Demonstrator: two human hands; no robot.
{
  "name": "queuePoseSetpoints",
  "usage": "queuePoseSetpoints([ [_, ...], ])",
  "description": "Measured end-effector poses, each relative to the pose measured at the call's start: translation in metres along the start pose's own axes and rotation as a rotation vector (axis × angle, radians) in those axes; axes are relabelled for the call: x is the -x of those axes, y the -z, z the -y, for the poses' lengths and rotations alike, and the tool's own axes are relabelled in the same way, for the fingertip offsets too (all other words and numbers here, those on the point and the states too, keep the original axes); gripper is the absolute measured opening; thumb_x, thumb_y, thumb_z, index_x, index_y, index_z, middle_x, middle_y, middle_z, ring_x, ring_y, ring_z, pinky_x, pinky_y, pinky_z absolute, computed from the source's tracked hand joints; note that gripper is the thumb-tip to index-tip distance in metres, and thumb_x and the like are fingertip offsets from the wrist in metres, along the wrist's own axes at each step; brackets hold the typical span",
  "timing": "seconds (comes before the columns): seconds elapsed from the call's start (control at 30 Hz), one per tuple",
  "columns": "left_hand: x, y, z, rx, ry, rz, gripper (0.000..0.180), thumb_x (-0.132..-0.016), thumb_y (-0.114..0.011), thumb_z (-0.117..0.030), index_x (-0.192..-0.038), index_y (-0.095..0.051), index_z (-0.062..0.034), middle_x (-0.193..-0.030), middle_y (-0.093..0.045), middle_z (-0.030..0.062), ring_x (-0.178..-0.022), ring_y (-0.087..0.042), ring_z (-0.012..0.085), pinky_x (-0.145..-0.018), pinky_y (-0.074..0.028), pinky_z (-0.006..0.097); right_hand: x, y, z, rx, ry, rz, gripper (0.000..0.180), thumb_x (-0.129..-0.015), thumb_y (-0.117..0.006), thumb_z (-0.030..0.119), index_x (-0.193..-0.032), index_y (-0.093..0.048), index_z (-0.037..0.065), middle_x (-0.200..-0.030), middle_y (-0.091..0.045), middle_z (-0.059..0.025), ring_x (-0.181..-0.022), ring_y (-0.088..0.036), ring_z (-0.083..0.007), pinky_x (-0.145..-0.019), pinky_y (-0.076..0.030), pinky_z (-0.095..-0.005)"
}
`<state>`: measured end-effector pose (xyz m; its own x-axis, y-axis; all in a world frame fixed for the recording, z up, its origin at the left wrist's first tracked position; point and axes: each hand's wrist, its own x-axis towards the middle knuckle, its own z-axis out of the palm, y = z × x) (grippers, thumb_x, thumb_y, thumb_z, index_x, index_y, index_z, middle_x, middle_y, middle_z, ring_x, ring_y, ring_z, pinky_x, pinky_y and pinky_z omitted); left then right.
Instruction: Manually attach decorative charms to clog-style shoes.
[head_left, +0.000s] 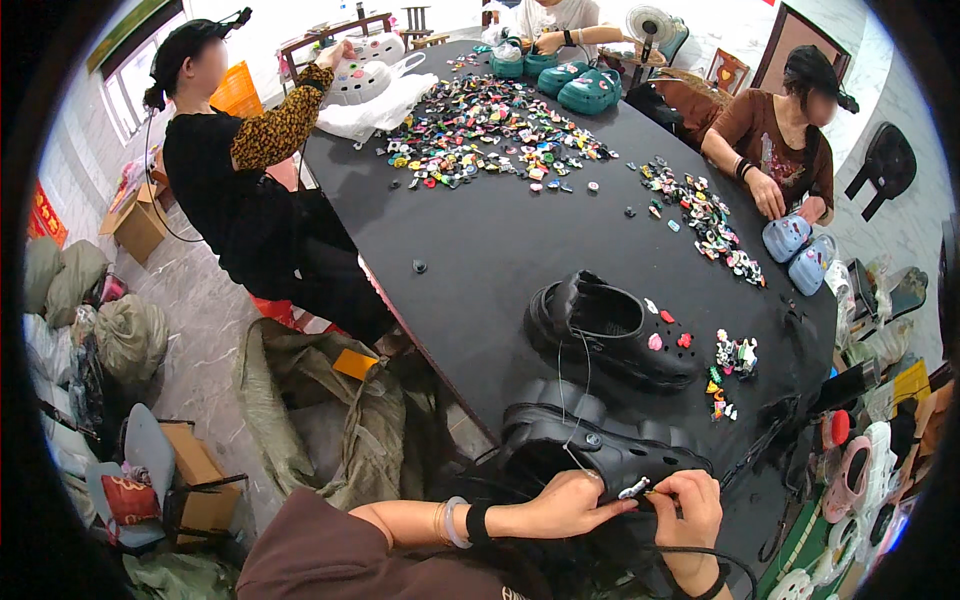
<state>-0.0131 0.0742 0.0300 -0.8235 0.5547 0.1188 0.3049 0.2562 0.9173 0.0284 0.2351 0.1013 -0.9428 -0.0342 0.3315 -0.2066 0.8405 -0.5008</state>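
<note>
Close to me on the black table, a chunky black clog [540, 430] rests just beyond my hands. A small white and dark shoe charm [632, 488] shows between my fingertips. My left hand [572, 505] reaches in from the left and pinches the charm's near end. From the right, my right hand [688, 510] is closed with thumb and fingertips at the charm's other end; the exact grip is partly hidden. A second black clog [655, 362] sits farther off, a thin pale cord looping between the two shoes. Several loose charms [735, 355] lie to its right.
A large pile of colourful charms [490, 130] covers the far table, with another heap [705, 220] at right. Co-workers handle white clogs [360, 80], green clogs [590, 90] and blue clogs [800, 250]. A big sack [310, 400] stands left of the table; shoes [848, 480] line the right.
</note>
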Motion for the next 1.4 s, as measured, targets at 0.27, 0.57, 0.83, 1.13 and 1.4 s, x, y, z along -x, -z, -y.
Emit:
queuePoseSetpoints([
  [0.27, 0.005, -0.020, 0.014, 0.059, -0.062, -0.101, 0.045, -0.082, -0.065, -0.036, -0.063, -0.058, 0.0043, -0.056, -0.052, 0.0195, -0.053, -0.054, 0.0356, -0.049, -0.040, 0.040, -0.008, 0.008, 0.008, 0.120, 0.077, 0.035, 0.018, -0.058, -0.072, 0.002, -0.070, -0.060, 0.008, -0.086, -0.054, -0.0051, -0.078, -0.049, -0.0228, -0.074, -0.037, -0.0338],
  [0.57, 0.008, -0.013, 0.013, 0.176, -0.073, -0.058, 0.037, -0.083, -0.064, -0.035, -0.080, -0.063, 0.0016, -0.063, -0.056, 0.0192, -0.058, -0.056, 0.0351, -0.052, -0.043, 0.038, -0.023, 0.024, 0.007, 0.129, 0.177, 0.239, 0.019, -0.054, -0.077, 0.008, -0.067, -0.064, 0.011, -0.090, -0.056, -0.0004, -0.077, -0.050, -0.0192, -0.077, -0.035, -0.0339],
  [0.83, 0.011, -0.012, 0.014, 0.194, 0.021, 0.067, 0.039, -0.084, -0.065, -0.032, -0.106, -0.058, 0.0004, -0.082, -0.064, 0.0132, -0.073, -0.063, 0.0256, -0.065, -0.048, 0.033, -0.025, 0.023, -0.006, 0.274, 0.434, 0.282, 0.013, -0.057, -0.071, 0.011, -0.066, -0.064, 0.019, -0.093, -0.057, 0.0018, -0.080, -0.052, -0.0177, -0.080, -0.034, -0.0371],
  [1.13, 0.010, -0.007, 0.012, 0.038, 0.083, 0.138, 0.035, -0.085, -0.065, -0.031, -0.096, -0.061, 0.0021, -0.069, -0.061, 0.0135, -0.056, -0.058, 0.0236, -0.052, -0.045, 0.032, -0.042, 0.026, 0.002, 0.183, 0.338, 0.446, 0.013, -0.061, -0.071, 0.012, -0.069, -0.061, 0.012, -0.102, -0.055, -0.0029, -0.092, -0.054, -0.0209, -0.088, -0.038, -0.0423],
  [1.4, 0.013, -0.012, 0.011, 0.198, -0.073, -0.065, 0.033, -0.085, -0.065, -0.030, -0.092, -0.063, 0.0019, -0.064, -0.059, 0.0126, -0.052, -0.056, 0.0224, -0.049, -0.043, 0.032, -0.023, 0.019, 0.016, 0.072, -0.002, 0.163, 0.030, -0.051, -0.077, 0.005, -0.078, -0.062, 0.009, -0.097, -0.055, -0.0060, -0.092, -0.052, -0.0275, -0.083, -0.040, -0.0370],
])
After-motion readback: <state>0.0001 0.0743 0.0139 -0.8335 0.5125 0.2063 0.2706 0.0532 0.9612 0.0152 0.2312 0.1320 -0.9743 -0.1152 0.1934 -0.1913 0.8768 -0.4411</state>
